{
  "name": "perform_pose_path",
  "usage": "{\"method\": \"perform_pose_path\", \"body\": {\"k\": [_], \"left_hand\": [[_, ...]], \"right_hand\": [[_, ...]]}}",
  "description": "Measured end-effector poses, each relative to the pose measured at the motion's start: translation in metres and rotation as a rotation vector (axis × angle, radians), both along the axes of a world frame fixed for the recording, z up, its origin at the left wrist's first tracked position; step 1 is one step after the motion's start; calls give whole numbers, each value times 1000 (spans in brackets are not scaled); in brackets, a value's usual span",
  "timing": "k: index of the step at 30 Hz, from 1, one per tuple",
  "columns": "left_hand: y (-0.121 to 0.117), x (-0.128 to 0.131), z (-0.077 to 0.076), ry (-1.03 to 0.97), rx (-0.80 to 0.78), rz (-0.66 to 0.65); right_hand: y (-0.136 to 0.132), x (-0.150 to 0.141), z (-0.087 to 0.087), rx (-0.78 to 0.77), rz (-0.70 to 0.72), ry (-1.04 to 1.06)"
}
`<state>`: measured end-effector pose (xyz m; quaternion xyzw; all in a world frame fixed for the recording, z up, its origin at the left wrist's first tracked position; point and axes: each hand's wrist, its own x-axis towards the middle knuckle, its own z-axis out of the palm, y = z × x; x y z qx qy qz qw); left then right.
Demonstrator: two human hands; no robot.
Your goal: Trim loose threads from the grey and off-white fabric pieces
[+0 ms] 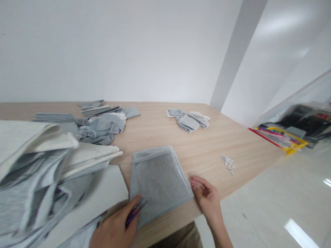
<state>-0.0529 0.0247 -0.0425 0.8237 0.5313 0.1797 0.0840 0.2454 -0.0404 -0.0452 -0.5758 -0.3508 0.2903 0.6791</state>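
A stack of folded grey fabric pieces (157, 182) lies flat near the table's front edge. My left hand (116, 222) is wrapped round a pair of thread snips (134, 212) with dark purple handles, and their tips rest over the stack's lower left part. At the stack's right edge, my right hand (205, 194) is closed in a pinch. What lies between those fingertips, perhaps a thread or the fabric edge, is too small to make out.
A large heap of grey and cream fabric (51, 179) fills the left side, with crumpled grey pieces (100, 125) behind it. A smaller fabric pile (190, 120) lies at the back. White thread scraps (228, 163) sit on the right. A yellow tray (292, 148) stands beyond the table (248, 148).
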Motion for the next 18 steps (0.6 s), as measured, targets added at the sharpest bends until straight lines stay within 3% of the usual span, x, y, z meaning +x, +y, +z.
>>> {"method": "perform_pose_path", "body": {"k": [6,9,14,18], "left_hand": [[0,0,4,-60,18,-59],[-2,3,10,-111,-29,-100],[-10,12,20,-86,-79,-61],[-8,11,19,-54,-120,-59]], "right_hand": [[-6,12,15,-58,222,63],[-6,13,17,-55,215,92],[-11,14,11,-69,165,19],[-17,15,11,-108,198,-53]]}}
